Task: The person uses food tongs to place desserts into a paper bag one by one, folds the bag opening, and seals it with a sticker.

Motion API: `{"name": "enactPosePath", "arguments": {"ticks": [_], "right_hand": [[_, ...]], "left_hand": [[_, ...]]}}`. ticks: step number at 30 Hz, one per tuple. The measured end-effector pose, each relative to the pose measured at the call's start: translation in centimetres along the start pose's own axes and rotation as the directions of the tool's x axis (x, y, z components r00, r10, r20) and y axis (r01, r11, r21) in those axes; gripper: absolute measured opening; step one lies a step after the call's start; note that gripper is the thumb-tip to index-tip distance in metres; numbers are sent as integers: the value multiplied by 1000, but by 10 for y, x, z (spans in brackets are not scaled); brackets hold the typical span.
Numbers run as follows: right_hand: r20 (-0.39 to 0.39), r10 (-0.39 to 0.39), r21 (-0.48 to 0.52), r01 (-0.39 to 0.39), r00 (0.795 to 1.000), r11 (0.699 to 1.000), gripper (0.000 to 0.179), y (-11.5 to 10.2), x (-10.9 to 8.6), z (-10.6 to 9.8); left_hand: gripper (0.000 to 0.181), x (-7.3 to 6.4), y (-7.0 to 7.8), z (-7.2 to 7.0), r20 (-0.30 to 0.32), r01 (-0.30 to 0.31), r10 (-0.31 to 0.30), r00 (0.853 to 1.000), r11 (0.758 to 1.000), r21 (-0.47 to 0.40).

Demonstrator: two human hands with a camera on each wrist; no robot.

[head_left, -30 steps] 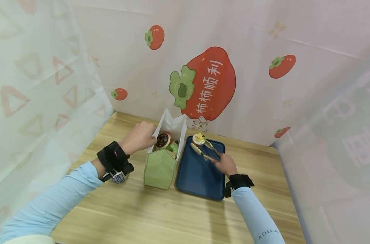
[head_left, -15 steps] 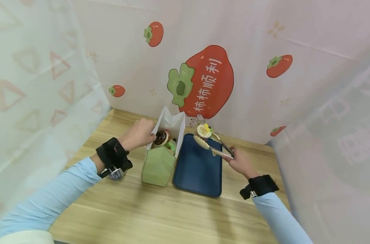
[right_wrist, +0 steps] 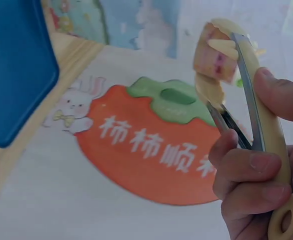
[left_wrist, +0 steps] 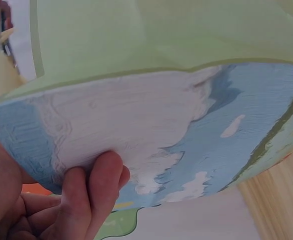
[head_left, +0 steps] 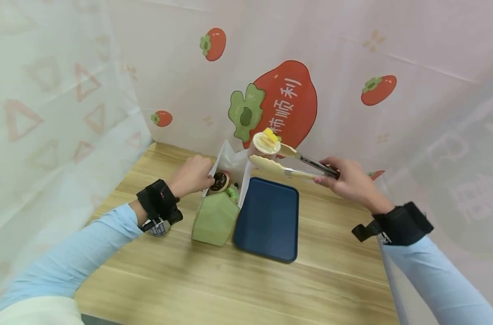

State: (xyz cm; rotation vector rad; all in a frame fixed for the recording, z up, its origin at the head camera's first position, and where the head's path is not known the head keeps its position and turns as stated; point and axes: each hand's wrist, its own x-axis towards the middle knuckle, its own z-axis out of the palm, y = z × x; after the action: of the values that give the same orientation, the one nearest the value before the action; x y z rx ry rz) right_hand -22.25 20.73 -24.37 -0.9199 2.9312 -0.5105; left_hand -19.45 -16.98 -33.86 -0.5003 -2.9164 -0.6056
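My left hand (head_left: 192,176) pinches the left rim of an upright paper bag (head_left: 215,220); in the left wrist view my fingers (left_wrist: 106,180) press its cloud-printed side (left_wrist: 121,115). Inside the bag lie a chocolate-topped donut (head_left: 219,182) and a light green piece (head_left: 232,193). My right hand (head_left: 349,183) grips kitchen tongs (head_left: 270,165) with cream tips. Between the tips is a small round cake (head_left: 263,145) with a yellow topping, raised above the bag's back right. The right wrist view shows the cake's pink-and-cream side (right_wrist: 216,59) and the tongs' ring end (right_wrist: 286,220).
A blue tray (head_left: 266,221) lies on the wooden table (head_left: 230,284) right of the bag. Partly hidden by the left wrist strap is a small patterned object (head_left: 160,228). Printed curtains (head_left: 331,45) stand close behind and at both sides.
The right hand has lifted the tongs and cake up off the tray's far end, then slightly left toward the bag. The left hand keeps its hold on the bag's rim.
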Motion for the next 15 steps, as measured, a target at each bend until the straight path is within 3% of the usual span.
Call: {"name": "enactPosePath", "arguments": {"ticks": [4, 9, 12, 15], "right_hand": [[106, -96, -90, 106, 990, 990, 37, -22, 26, -16], [260, -174, -175, 224, 950, 959, 41, -55, 58, -22], [359, -119, -300, 235, 926, 924, 30, -82, 75, -24], [464, -15, -443, 247, 886, 862, 23, -111, 92, -23]], "left_hand": [[33, 2, 3, 2, -5, -1, 1, 1000, 1000, -13], [25, 2, 6, 5, -3, 16, -16, 1000, 1000, -26], [31, 1, 7, 5, -10, 20, -20, 1000, 1000, -17], [39, 1, 7, 3, -23, 14, -14, 1000, 1000, -6]]}}
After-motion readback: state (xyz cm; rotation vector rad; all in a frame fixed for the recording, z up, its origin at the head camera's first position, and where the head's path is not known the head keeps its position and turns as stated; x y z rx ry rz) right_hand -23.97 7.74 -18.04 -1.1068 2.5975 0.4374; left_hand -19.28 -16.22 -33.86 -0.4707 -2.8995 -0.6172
